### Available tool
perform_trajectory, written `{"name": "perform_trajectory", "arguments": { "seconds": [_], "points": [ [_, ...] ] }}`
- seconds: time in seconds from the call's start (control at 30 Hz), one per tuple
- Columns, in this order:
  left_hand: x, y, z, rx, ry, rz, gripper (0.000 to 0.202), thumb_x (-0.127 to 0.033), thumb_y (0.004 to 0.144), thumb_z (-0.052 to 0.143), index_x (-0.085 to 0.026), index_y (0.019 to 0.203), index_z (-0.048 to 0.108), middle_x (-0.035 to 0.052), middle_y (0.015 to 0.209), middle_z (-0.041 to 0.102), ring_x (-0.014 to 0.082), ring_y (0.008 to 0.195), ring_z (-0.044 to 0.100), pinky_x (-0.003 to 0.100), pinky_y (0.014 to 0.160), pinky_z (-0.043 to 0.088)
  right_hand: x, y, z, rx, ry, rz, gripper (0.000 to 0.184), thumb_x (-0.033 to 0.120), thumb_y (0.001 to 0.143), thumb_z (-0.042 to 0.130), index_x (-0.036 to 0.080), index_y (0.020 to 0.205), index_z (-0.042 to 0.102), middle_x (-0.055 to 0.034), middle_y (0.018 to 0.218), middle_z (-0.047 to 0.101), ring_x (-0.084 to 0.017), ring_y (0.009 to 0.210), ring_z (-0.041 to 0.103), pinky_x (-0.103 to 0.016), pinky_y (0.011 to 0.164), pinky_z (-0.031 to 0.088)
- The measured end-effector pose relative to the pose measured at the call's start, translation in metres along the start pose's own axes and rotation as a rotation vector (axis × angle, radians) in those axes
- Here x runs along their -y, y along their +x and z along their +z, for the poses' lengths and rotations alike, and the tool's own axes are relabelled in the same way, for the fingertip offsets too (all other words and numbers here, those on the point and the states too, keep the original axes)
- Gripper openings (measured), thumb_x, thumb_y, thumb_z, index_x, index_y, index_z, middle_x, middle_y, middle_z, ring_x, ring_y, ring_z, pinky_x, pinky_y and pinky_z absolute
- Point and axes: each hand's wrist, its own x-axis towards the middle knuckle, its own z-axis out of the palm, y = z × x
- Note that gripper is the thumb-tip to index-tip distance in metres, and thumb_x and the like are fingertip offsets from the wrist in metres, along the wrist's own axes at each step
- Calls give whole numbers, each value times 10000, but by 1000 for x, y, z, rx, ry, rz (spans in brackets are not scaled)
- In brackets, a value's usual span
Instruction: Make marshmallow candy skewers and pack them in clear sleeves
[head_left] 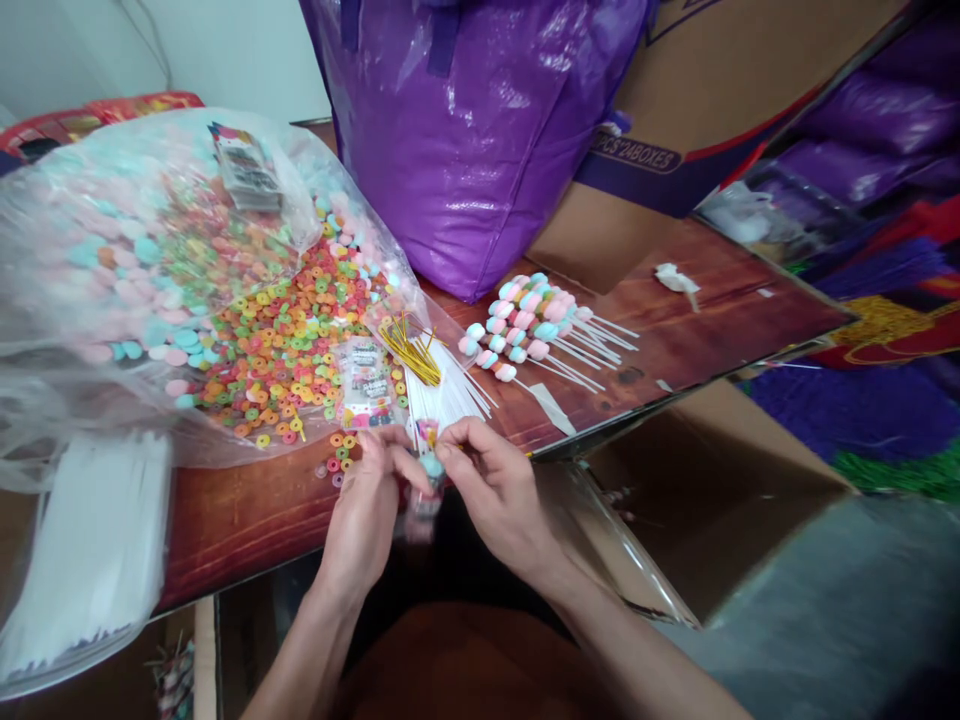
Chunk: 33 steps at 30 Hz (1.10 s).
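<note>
In front of me, past the table edge, is a small clear wrapper with marshmallow candy (429, 468) inside. My left hand (367, 505) curls its thumb and fingers about one side of it. At its other side my right hand (501, 492) pinches the wrapper; a bit of gold shows beside these fingers. Just beyond lie white sticks (442, 392), gold twist ties (420, 362) and a stack of printed clear wrappers (365, 375). Finished-looking marshmallow skewers (529, 318) lie in a pile to the right, sticks pointing right.
A big clear plastic sheet (52, 330) holds loose marshmallows and gummy rings (292, 345) at left. White sticks (97, 530) fill a bag at front left. A purple bag (487, 150) stands behind. An open cardboard box (697, 500) sits below the table's right edge.
</note>
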Motion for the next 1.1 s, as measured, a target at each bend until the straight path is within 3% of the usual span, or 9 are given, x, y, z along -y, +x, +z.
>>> {"name": "perform_trajectory", "arguments": {
  "seconds": [0.17, 0.33, 0.47, 0.57, 0.6, 0.7, 0.83, 0.93, 1.1],
  "points": [
    [14, -4, -6, 32, 202, 89, 415, -556, 826, 685, -177, 660, 716, 61, 772, 656, 197, 849, 577, 306, 849, 458, 2, -10, -2, -65, -107, -139, 177, 232, 928, 554, 198, 760, 598, -13, 749, 593, -146, 710, 545, -263, 656, 436],
    [18, -6, 6, 81, 196, 48, 259, -429, 796, 753, -184, 713, 765, 36, 722, 658, 171, 742, 564, 309, 800, 468, -21, -22, -5, -6, 277, 133, 216, 355, 935, 594, 194, 827, 688, -18, 745, 632, -148, 674, 544, -277, 654, 452],
    [17, 0, 17, 108, 413, 161, 211, -349, 796, 749, -215, 634, 755, 43, 666, 641, 187, 695, 558, 318, 745, 471, -45, -42, -8, 58, 440, 293, 248, 411, 880, 683, 183, 793, 728, -4, 641, 586, -129, 601, 476, -269, 594, 415],
    [10, 17, 8, 98, 561, 344, 78, -274, 759, 777, -253, 684, 782, 78, 814, 692, 250, 866, 592, 346, 840, 461, -67, -59, -27, -199, 522, 342, 196, 381, 804, 771, 195, 761, 723, 6, 637, 575, -114, 584, 466, -252, 558, 402],
    [7, 25, 2, 10, 593, 417, 37, -263, 738, 792, -268, 774, 802, 88, 904, 699, 269, 941, 585, 355, 886, 447, -76, -63, -39, -335, 574, 348, 188, 381, 784, 787, 205, 771, 720, 14, 644, 571, -105, 568, 456, -248, 552, 410],
    [-4, 47, -20, -259, 891, 549, 267, -240, 684, 818, -287, 945, 787, 88, 978, 650, 290, 1009, 546, 359, 893, 422, -103, -66, -91, -708, 724, 351, 235, 373, 695, 844, 234, 828, 710, 39, 709, 586, -66, 511, 392, -239, 543, 448],
    [-7, 62, -36, -330, 1222, 542, 55, -252, 768, 742, -262, 822, 743, 47, 867, 636, 227, 825, 561, 293, 714, 381, -116, -56, -137, -873, 710, 383, 322, 421, 686, 812, 193, 898, 731, 6, 766, 634, -63, 515, 406, -217, 477, 419],
    [-3, 62, -37, -357, 1139, 553, 114, -304, 825, 703, -235, 735, 714, 19, 739, 633, 176, 695, 532, 269, 650, 346, -97, -47, -116, -747, 575, 280, 315, 417, 731, 782, 178, 930, 739, -1, 733, 624, -81, 546, 446, -217, 485, 399],
    [-4, 51, -25, -317, 639, 488, 206, -388, 773, 759, -189, 773, 705, -6, 681, 628, 125, 612, 493, 235, 606, 378, -52, -29, -29, -334, 122, 169, 205, 361, 845, 700, 217, 986, 738, -33, 844, 676, -140, 666, 568, -259, 588, 474]
  ]
}}
